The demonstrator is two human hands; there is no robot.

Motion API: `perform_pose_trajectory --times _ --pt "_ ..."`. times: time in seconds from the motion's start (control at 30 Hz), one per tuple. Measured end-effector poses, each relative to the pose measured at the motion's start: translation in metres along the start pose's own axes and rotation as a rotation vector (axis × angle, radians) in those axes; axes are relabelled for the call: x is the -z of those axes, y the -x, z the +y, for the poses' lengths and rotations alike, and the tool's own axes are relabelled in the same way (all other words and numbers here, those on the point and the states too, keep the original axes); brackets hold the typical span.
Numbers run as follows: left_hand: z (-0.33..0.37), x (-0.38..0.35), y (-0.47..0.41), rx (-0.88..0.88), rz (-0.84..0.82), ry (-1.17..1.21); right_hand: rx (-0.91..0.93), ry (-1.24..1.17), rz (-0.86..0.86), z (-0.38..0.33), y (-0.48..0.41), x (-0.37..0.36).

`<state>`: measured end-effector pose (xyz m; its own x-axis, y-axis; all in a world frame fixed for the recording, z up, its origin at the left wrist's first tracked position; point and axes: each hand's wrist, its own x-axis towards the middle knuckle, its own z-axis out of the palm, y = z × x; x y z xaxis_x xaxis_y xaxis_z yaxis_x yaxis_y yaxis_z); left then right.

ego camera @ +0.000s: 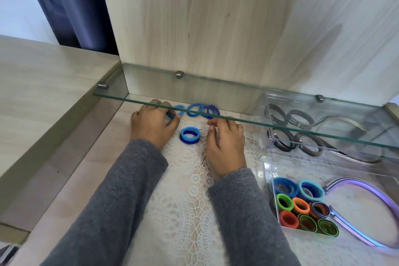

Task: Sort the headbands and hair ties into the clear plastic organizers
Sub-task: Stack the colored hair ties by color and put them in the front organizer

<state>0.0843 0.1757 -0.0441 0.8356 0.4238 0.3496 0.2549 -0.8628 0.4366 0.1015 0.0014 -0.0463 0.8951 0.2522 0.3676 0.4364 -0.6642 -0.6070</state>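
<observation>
Gathering the blue ties (195, 110) under the shelf (112, 91) wants a low, flat lift; left hand (153, 124) pinches the leftmost tie (179, 109); right hand (225, 141) lies loosely curled and empty beside the stack (190, 134) — clear the glass edge, then cross to the near organizer (267, 167).

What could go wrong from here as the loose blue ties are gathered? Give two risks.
1. The left hand, pinching the end tie, and the right hand work just below the shelf; lifting quickly could knock knuckles on its glass edge.
2. The near organizer looks crowded with ties, so the row and stack might spill over.
</observation>
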Motion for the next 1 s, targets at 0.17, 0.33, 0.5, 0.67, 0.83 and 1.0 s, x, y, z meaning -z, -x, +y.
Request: perform_pose_trajectory --times 0.17,0.33,0.5,0.67,0.83,1.0 --pt "-0.002 -0.001 0.0 -0.011 -0.013 -0.012 -0.006 -0.001 0.008 0.0 0.0 0.0" --pt "-0.006 0.008 0.01 -0.124 0.06 0.213 -0.038 -0.009 0.008 0.0 0.0 0.0" --pt "-0.009 0.015 0.029 -0.345 0.016 0.316 -0.035 -0.01 0.033 0.0 0.0 -0.002" --pt "-0.008 0.012 0.036 -0.409 -0.032 0.336 -0.019 -0.004 0.058 -0.001 0.001 -0.003" --pt "-0.006 0.012 0.038 -0.393 -0.068 0.235 -0.023 0.001 0.043 -0.001 0.001 -0.002" --pt "-0.003 0.019 0.039 -0.322 -0.051 0.304 -0.006 0.001 -0.033 -0.004 0.003 0.002"
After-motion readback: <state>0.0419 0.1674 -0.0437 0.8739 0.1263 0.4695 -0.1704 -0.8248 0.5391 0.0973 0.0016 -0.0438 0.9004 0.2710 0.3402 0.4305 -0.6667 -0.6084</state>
